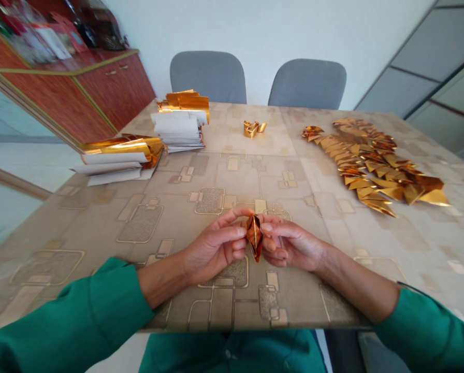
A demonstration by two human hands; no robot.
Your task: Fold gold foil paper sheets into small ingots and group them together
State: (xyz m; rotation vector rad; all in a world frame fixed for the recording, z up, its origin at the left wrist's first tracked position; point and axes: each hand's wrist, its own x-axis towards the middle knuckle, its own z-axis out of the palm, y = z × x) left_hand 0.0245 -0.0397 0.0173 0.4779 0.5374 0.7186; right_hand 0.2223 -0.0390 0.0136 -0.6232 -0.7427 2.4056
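Observation:
Between my two hands, just above the near part of the table, is a folded gold foil paper piece [255,237], pointed at top and bottom. My left hand [220,239] pinches its left side with thumb and fingers. From the other side, my right hand [288,239] grips it the same way, fingers curled. Farther off, a small folded gold foil piece [251,129] sits alone near the table's middle. To the right lies a large spread of overlapping folded gold pieces [356,147].
Two stacks of gold-and-white foil sheets, one nearer [117,165] and one farther [179,129], lie at the table's left. A patterned cloth covers the table [139,223]. Two grey chairs [207,75] stand at the far side; a wooden cabinet [111,88] is at the back left.

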